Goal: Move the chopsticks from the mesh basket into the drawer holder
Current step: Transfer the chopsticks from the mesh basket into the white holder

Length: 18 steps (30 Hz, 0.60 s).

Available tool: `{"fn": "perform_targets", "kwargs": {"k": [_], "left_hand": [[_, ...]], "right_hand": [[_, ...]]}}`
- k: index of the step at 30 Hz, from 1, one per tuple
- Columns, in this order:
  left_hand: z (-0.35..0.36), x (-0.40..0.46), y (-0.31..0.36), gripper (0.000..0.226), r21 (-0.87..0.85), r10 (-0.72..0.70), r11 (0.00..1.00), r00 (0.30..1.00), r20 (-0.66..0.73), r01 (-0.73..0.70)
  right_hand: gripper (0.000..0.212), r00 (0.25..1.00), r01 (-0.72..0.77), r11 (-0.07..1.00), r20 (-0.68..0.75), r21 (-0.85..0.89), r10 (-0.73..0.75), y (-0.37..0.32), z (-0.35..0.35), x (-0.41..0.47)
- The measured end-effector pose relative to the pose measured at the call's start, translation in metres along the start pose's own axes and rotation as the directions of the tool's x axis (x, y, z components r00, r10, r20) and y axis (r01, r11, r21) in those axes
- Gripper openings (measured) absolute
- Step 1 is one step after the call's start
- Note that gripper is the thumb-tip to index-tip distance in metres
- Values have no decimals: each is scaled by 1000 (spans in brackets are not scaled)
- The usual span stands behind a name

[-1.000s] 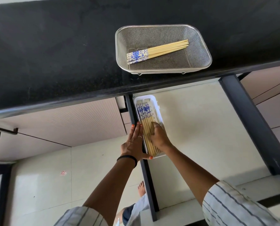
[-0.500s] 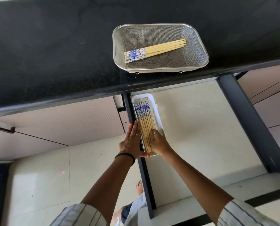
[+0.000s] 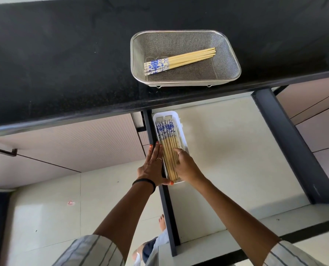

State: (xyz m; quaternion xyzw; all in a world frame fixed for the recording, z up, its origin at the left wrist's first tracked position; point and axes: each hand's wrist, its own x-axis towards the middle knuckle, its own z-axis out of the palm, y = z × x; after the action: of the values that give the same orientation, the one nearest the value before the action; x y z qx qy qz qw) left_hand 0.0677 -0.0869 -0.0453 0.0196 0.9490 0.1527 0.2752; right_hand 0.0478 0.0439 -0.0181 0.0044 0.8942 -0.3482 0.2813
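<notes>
A steel mesh basket sits on the black counter and holds several bamboo chopsticks with blue-white ends. Below, in the open drawer, a white holder at the left side contains several chopsticks lying lengthwise. My left hand lies flat with fingers straight against the holder's left edge and the drawer's dark side rail. My right hand rests on the near ends of the chopsticks in the holder, fingers curled over them.
The black countertop overhangs the drawer. The drawer has a cream floor and dark side rails. Closed cabinet fronts with a dark handle lie at left. My bare foot shows on the tiled floor.
Both hands stay at the holder; the right hand has shifted slightly along the chopsticks' near ends, evening them. The basket's chopsticks have not moved.
</notes>
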Motion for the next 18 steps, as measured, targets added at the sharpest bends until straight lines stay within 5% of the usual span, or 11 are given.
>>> {"fn": "perform_targets", "kwargs": {"k": [6,12,15,18], "left_hand": [[2,1,-1,137,-9,-2,1000,1000,-6,2],[4,2,-3,138,-36,13,999,1000,-18,-14],[6,2,-3,137,-47,18,999,1000,-25,-19],[7,3,-4,138,-58,26,998,999,-32,-28]], "right_hand": [[52,935,295,954,-189,-53,-300,-41,-42,-13],[37,654,627,775,-488,-79,-578,-99,-105,-21],[35,580,658,737,-519,-155,-628,-115,-134,-4],[39,629,542,799,-504,-261,-591,-124,-158,25]]}}
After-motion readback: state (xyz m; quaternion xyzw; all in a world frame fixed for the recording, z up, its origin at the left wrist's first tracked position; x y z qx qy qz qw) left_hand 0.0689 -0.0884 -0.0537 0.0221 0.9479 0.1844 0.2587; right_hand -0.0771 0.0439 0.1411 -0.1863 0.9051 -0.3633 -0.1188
